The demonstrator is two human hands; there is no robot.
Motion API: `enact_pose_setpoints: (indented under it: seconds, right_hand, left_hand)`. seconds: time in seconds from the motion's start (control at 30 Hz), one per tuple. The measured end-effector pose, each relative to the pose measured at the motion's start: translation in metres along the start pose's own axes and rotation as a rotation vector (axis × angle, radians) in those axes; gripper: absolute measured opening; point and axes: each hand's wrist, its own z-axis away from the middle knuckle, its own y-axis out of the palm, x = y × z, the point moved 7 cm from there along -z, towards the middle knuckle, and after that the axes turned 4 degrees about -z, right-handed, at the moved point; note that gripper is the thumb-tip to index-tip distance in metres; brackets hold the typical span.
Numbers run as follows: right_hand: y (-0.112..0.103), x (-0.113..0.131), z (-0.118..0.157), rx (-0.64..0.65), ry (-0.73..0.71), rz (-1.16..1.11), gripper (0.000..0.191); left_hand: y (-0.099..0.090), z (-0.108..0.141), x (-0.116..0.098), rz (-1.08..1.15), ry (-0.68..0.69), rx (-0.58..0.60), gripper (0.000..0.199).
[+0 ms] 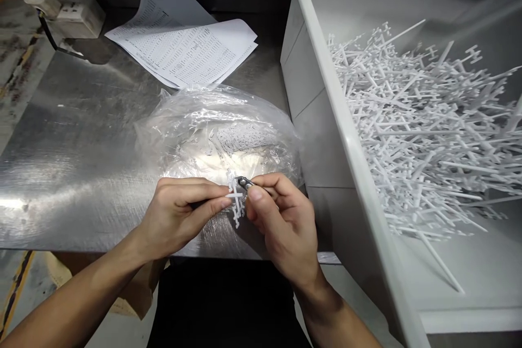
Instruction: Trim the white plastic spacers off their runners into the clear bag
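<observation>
My left hand point(183, 212) pinches a small branched white plastic piece point(236, 202) between thumb and fingertips, near the table's front edge. Closed round a small metal cutting tool point(244, 182) is my right hand point(281, 215), just to the right of the piece. The tool's tip is at the upper part of the white piece; whether its jaws are open is too small to tell. Behind both hands lies a clear plastic bag point(228, 114), with many tiny pale parts point(244, 137) in it.
A large white bin point(346, 141) at the right holds a heap of white branched plastic pieces point(420, 119). Printed sheets point(191, 49) lie at the back of the metal table point(81, 147). A power strip with a plug point(79, 13) sits back left. Below is a cardboard box point(136, 288).
</observation>
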Motion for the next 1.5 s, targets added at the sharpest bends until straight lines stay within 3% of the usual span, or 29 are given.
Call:
enact_pose_setpoints:
  seconds: [0.17,0.53,1.0,1.13,1.3,1.5]
  right_hand:
    - [0.003,0.004,0.003,0.047,-0.067,-0.008,0.016]
    - [0.006,0.005,0.003,0.069,-0.07,0.003,0.013]
    - [0.002,0.004,-0.001,0.025,-0.066,0.187,0.022]
    - [0.0,0.004,-0.001,0.007,-0.048,0.141,0.022]
    - [-0.007,0.005,0.002,-0.058,-0.075,-0.008,0.018]
    - [-0.004,0.012,0.005,-0.051,-0.135,0.119,0.01]
  left_hand:
    - [0.002,0.001,-0.002,-0.053,0.046,0.002,0.008]
    - [0.003,0.0,-0.004,-0.09,0.1,-0.003,0.007]
    - [0.013,0.002,-0.012,-0.212,0.193,-0.059,0.009]
    - [0.01,0.001,-0.008,-0.16,0.121,-0.051,0.011]
    - [-0.005,0.0,0.003,-0.004,-0.087,-0.107,0.012]
    - [-0.014,0.001,0.013,0.148,-0.209,-0.205,0.011]
